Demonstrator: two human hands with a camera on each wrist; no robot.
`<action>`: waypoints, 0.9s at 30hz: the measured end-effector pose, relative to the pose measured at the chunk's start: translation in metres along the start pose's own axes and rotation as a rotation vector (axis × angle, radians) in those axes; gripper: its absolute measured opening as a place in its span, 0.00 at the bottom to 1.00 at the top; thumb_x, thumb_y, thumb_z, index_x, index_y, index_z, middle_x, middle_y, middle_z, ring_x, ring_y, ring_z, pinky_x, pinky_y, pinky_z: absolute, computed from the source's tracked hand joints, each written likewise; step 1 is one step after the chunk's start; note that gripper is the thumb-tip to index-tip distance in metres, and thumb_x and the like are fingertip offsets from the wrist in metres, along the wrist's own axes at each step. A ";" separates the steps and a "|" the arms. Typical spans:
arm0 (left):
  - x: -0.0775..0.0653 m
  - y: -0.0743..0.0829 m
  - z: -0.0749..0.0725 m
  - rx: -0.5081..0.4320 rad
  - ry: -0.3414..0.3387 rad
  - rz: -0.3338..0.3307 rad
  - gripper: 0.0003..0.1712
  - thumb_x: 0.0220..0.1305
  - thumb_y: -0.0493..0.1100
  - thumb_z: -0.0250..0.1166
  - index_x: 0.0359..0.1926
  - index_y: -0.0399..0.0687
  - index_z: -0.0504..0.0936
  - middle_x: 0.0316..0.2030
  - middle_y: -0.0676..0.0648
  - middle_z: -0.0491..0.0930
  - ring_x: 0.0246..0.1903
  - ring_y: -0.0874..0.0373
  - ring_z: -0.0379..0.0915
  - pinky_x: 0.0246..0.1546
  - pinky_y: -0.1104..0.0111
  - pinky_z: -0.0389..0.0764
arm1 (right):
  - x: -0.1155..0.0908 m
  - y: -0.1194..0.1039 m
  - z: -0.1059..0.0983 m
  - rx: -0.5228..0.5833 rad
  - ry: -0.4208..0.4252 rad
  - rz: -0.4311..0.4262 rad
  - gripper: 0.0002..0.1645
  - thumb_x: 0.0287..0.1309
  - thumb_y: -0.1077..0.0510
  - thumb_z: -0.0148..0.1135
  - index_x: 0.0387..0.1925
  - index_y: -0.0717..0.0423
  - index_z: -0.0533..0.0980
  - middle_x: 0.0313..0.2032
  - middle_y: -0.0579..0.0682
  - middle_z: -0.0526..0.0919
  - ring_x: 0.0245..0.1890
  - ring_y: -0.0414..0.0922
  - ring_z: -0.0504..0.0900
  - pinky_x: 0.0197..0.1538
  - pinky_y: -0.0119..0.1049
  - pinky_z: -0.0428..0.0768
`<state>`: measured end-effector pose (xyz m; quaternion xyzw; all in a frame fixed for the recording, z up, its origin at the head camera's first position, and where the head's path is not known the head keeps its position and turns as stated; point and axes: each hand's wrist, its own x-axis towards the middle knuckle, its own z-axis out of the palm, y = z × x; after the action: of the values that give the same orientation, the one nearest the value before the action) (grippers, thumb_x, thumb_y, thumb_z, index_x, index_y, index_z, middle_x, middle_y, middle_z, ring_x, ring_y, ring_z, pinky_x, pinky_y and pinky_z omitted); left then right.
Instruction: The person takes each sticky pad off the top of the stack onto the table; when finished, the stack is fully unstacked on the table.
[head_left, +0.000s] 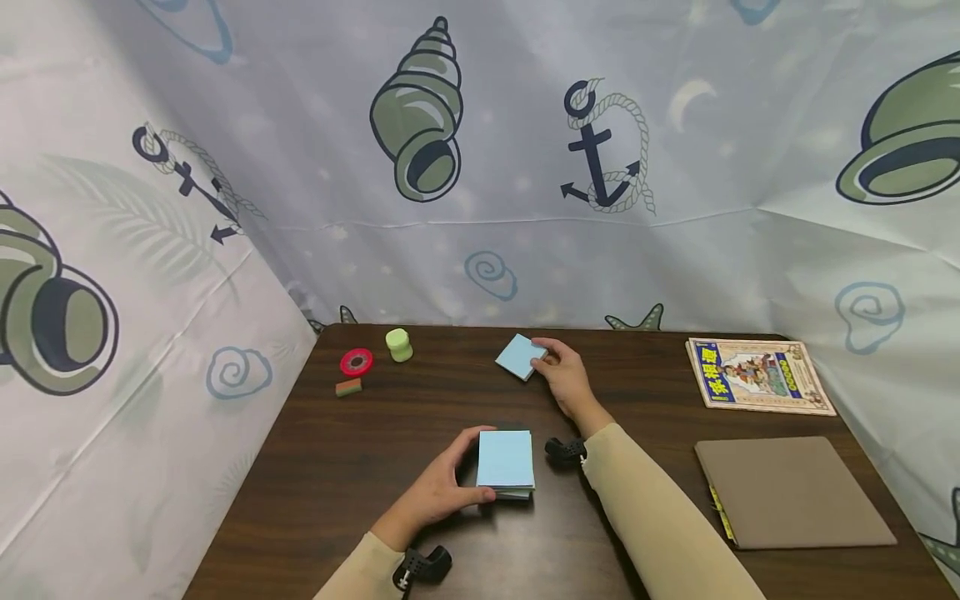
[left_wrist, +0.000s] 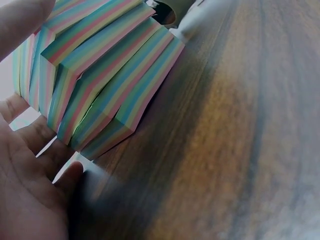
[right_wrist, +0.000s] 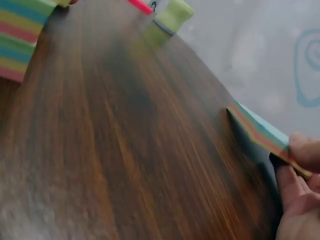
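1. Head view: my left hand (head_left: 435, 492) grips the stack of blue-topped pads (head_left: 506, 458), thumb along its near side and fingers toward its far side; it sits between the left and right edges of the surface (head_left: 345, 467), nearer the left; my right hand (head_left: 566, 379) pinches a single blue pad (head_left: 517, 356) near the middle of the far edge; I judge it best to steady the stack lightly while guiding the pad by its side, without creasing the sheets; the surface's near edge is cut off by my arms and the frame.
2. Left wrist view: the stack's striped layers jut out unevenly; I would press evenly with thumb and fingers, lest they slide apart; part of my fingers is hidden behind the stack, its blue top is out of sight, and I cannot tell whether its base lies flat.
3. Right wrist view: thumb and fingers close on one end of the single pad; a level, gentle pinch should suit it; the hand is cut off at the right, and whether the pad touches the surface is hard to make out.
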<state>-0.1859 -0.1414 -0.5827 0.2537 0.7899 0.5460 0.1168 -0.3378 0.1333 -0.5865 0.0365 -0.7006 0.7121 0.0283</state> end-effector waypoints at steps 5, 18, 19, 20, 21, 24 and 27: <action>-0.001 0.000 0.001 -0.012 -0.005 0.014 0.54 0.59 0.51 0.85 0.82 0.55 0.66 0.73 0.58 0.75 0.72 0.58 0.67 0.75 0.65 0.63 | -0.004 0.001 0.008 -0.318 0.025 -0.075 0.27 0.69 0.64 0.73 0.68 0.58 0.80 0.53 0.60 0.82 0.47 0.46 0.82 0.50 0.33 0.82; 0.001 -0.001 0.001 -0.015 -0.008 0.012 0.54 0.60 0.50 0.85 0.82 0.55 0.66 0.73 0.58 0.75 0.72 0.59 0.67 0.75 0.65 0.62 | -0.006 0.002 0.027 -0.603 0.036 -0.140 0.30 0.65 0.55 0.79 0.66 0.55 0.83 0.56 0.56 0.83 0.51 0.53 0.83 0.56 0.49 0.83; 0.001 -0.002 0.000 -0.015 -0.008 0.014 0.54 0.60 0.50 0.85 0.82 0.55 0.66 0.72 0.58 0.75 0.72 0.59 0.67 0.75 0.64 0.62 | -0.006 0.002 0.028 -0.628 0.028 -0.137 0.30 0.65 0.54 0.79 0.67 0.55 0.83 0.58 0.56 0.83 0.53 0.54 0.80 0.57 0.50 0.81; 0.001 -0.002 0.000 -0.014 -0.007 0.014 0.54 0.60 0.50 0.85 0.82 0.55 0.66 0.72 0.58 0.75 0.72 0.59 0.67 0.75 0.64 0.62 | -0.007 0.002 0.029 -0.651 0.023 -0.136 0.30 0.65 0.52 0.79 0.67 0.54 0.83 0.59 0.56 0.83 0.53 0.54 0.79 0.57 0.51 0.80; 0.001 -0.002 0.000 -0.011 -0.007 0.016 0.54 0.59 0.50 0.85 0.82 0.55 0.66 0.72 0.58 0.75 0.72 0.59 0.67 0.75 0.64 0.63 | -0.007 0.002 0.029 -0.671 0.017 -0.136 0.30 0.66 0.51 0.79 0.67 0.54 0.83 0.59 0.56 0.83 0.54 0.55 0.77 0.57 0.51 0.79; 0.000 -0.004 0.000 -0.001 -0.007 0.024 0.54 0.59 0.51 0.85 0.82 0.55 0.66 0.72 0.58 0.75 0.71 0.59 0.68 0.74 0.64 0.64 | -0.008 0.001 0.028 -0.665 0.011 -0.140 0.30 0.65 0.51 0.79 0.66 0.55 0.83 0.59 0.57 0.84 0.54 0.56 0.78 0.57 0.53 0.81; 0.000 -0.004 0.000 0.002 -0.005 0.020 0.54 0.60 0.51 0.85 0.82 0.57 0.66 0.73 0.59 0.75 0.72 0.59 0.68 0.75 0.63 0.64 | -0.008 0.001 0.025 -0.618 -0.001 -0.142 0.29 0.66 0.54 0.79 0.66 0.55 0.83 0.58 0.57 0.84 0.55 0.56 0.81 0.59 0.53 0.83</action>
<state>-0.1869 -0.1423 -0.5870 0.2632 0.7874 0.5458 0.1133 -0.3296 0.1080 -0.5880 0.0753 -0.8794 0.4618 0.0872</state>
